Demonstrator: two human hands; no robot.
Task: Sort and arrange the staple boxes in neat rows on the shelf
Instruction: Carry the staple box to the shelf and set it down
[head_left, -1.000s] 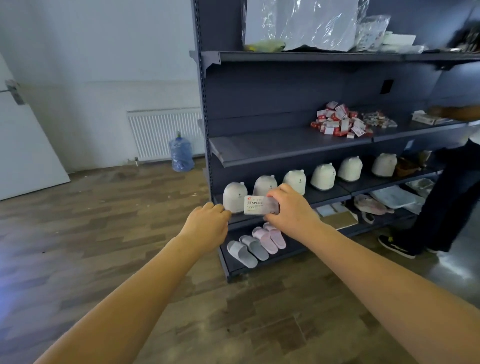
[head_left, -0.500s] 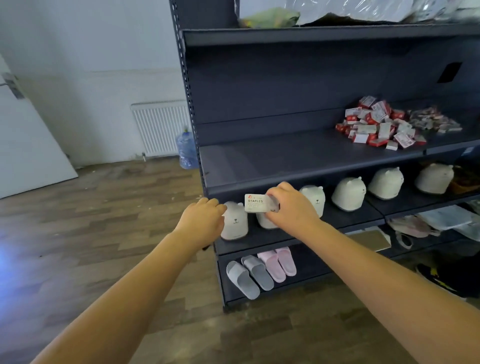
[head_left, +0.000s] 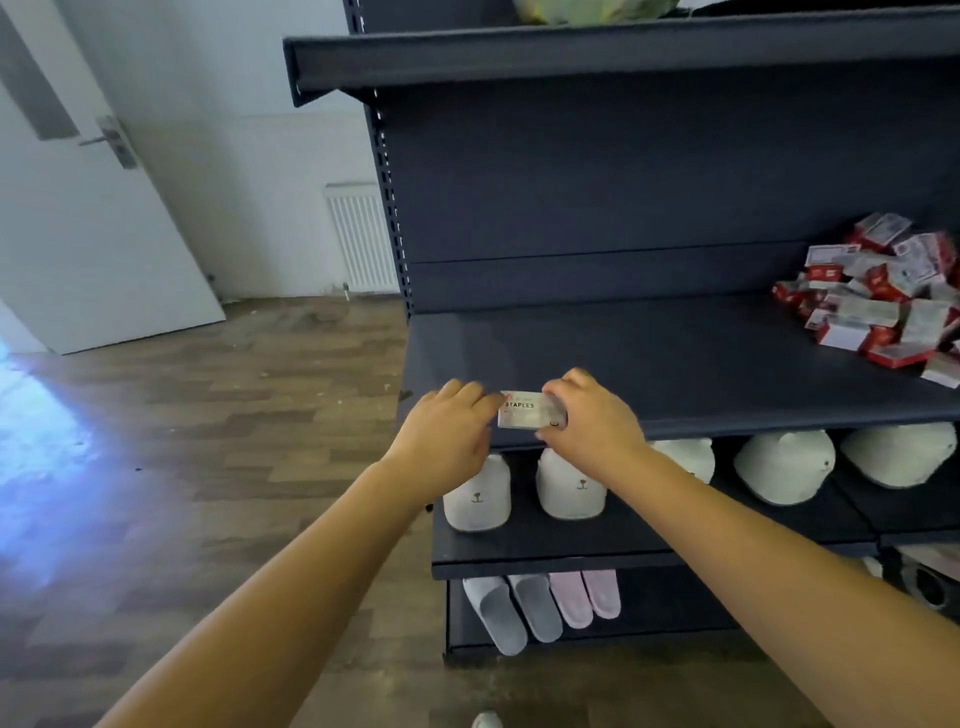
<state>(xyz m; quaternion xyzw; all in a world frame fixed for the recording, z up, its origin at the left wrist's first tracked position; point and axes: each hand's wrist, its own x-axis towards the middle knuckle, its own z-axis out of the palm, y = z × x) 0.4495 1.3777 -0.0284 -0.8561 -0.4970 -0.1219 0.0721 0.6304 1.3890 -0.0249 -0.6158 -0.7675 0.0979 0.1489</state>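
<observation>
A white staple box marked STAPLES is at the front left edge of the dark middle shelf. My right hand grips its right end. My left hand touches its left end with the fingertips; whether it grips is unclear. A jumbled heap of red and white staple boxes lies at the right end of the same shelf, well apart from both hands.
The shelf below holds white bear-faced domes. Grey and pink slippers lie on the bottom shelf. An upper shelf overhangs. A white door and a radiator stand left, past the wooden floor.
The view has closed in on the shelf. Both hands rose from in front of the bear domes to the middle shelf's front edge. My left hand has come up against the box.
</observation>
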